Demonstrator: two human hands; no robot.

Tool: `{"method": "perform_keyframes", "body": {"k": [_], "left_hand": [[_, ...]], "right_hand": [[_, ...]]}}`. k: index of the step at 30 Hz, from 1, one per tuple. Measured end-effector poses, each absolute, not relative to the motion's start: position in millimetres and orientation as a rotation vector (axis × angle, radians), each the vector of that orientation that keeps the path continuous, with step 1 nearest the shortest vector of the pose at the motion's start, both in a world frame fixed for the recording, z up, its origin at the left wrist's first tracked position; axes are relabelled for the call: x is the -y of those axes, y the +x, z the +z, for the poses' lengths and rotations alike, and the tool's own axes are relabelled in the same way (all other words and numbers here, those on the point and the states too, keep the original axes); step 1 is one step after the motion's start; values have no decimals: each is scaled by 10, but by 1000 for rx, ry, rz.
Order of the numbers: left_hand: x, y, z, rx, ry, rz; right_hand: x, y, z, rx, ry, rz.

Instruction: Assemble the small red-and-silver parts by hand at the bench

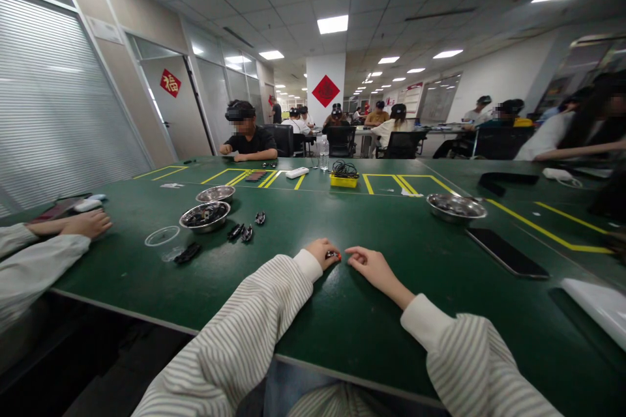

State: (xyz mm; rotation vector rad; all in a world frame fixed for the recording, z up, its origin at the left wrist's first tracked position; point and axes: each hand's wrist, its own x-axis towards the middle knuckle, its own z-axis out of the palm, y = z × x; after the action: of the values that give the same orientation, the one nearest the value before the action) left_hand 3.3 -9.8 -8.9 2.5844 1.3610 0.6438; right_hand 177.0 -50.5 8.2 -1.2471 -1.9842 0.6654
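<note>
My left hand [320, 253] is closed around a small dark part with an orange end [333, 255], held low over the green table [342, 326]. Fingers hide most of that part, so its kind is unclear. Just to its right, my right hand [366, 262] has its index finger stretched towards the part, with a small gap between; nothing shows in it. Further left lie several black plastic pieces [247, 232]. Behind them stands a metal bowl [205, 216] filled with dark parts.
A second metal bowl [216, 193] and a clear plastic cup [166, 244] are at the left. On the right are another metal bowl [454, 208] and a phone [507, 252]. A yellow box of cables [343, 176] stands farther back. A co-worker's hands [88, 223] rest at the left.
</note>
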Motion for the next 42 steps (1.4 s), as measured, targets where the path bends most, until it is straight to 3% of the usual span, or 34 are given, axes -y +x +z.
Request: {"method": "perform_keyframes", "body": {"k": [22,37,42], "left_hand": [[193,142,-61,-1264,2583,676],[140,19,-43,-1281,2512,618],[189,57,-51,-1210,2529,683]], "right_hand": [[484,1758,31,2136,-1308,328],[515,1798,65,2189,-1341,319],[518,1799,83,2087,-1285,501]]}}
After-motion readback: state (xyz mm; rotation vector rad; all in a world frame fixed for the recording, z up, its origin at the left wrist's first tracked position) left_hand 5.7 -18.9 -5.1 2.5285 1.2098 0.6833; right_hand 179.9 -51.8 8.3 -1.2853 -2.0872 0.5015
